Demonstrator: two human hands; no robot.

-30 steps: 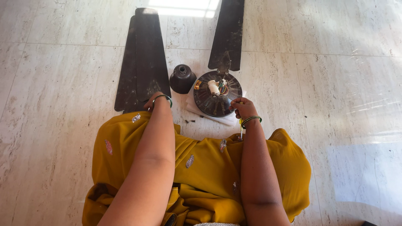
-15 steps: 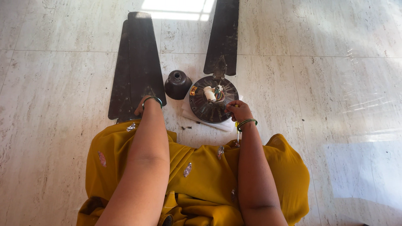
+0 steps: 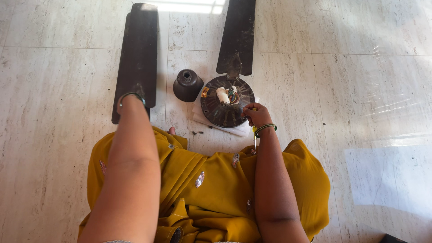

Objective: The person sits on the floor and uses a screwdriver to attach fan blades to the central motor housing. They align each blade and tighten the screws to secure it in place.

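Loose fan blades [image 3: 137, 54] shifted left

Dark brown, long, flat loose fan blades [image 3: 137, 54], apparently two stacked, lie flat on the floor at 11 o'clock, long axis toward 12, near end hidden under the left wrist. Round dark metal ceiling-fan motor housing [image 3: 225, 110] rests face-up at 12 o'clock on a white cloth; a white stub and coloured wires show at its centre. One dark blade [image 3: 237, 36] is attached at its far rim, pointing to 12. Slim screwdriver with yellow-green handle [image 3: 254, 135] sits at the housing's 4 o'clock edge, upright, mostly hidden.
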